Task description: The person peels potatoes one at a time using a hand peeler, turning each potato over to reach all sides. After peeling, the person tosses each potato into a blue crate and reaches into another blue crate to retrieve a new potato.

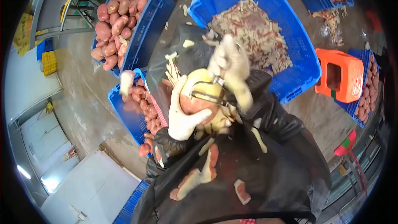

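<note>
My left hand (182, 114), in a white glove, grips a partly peeled potato (198, 95) at mid-frame, yellow flesh on top and red skin below. In a white glove too, my right hand (232, 68) holds a metal peeler (207, 95) whose blade lies across the potato. Strips of red and yellow peel (199, 178) lie on the black apron (265, 170) over my lap.
A blue crate (298, 58) holding peelings stands ahead. Two blue crates (145, 20) of unpeeled red potatoes (118, 20) are at the left and front-left. An orange stool (342, 74) is at the right, with more potato crates beyond. The concrete floor is wet.
</note>
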`<state>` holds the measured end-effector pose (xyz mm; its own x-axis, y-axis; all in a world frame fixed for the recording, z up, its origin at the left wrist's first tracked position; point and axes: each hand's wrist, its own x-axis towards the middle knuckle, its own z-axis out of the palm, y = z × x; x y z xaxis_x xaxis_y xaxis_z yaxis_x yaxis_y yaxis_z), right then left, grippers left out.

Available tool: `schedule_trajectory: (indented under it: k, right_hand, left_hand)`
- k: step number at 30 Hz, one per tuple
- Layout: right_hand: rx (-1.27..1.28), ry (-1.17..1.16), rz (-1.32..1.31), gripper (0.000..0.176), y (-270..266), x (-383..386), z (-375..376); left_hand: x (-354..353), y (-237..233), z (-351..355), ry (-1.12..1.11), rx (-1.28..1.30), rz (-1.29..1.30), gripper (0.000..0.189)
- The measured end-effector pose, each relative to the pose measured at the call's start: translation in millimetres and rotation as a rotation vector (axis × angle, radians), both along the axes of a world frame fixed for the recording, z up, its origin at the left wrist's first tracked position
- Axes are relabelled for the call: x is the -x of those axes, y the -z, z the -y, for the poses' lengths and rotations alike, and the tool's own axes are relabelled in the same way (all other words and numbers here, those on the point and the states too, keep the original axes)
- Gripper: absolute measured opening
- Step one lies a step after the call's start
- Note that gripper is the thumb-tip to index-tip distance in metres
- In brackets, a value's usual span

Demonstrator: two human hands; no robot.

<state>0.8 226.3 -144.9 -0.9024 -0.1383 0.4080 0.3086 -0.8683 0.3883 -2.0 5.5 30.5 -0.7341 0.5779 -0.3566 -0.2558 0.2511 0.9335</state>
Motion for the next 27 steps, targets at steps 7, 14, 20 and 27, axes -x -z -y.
schedule_trajectory:
  k: [7,14,20,27]
  right_hand:
    - [-0.766,0.48,0.821,0.036,-108.6,-7.6,44.1]
    - [-0.847,1.059,1.089,0.045,-100.1,5.7,-20.9]
    - [-0.896,0.577,0.797,0.041,-131.8,-10.2,35.3]
    - [-0.593,0.342,0.497,0.035,-128.7,-10.6,37.4]
  left_hand:
    - [-3.2,-4.1,1.1,0.02,0.003,-0.035,0.095]
    - [-24.3,10.3,18.1,0.235,0.343,-0.879,0.099]
    - [17.1,-12.8,10.3,0.115,-0.033,0.203,0.093]
    - [7.8,-3.7,10.8,0.235,0.086,-0.055,0.093]
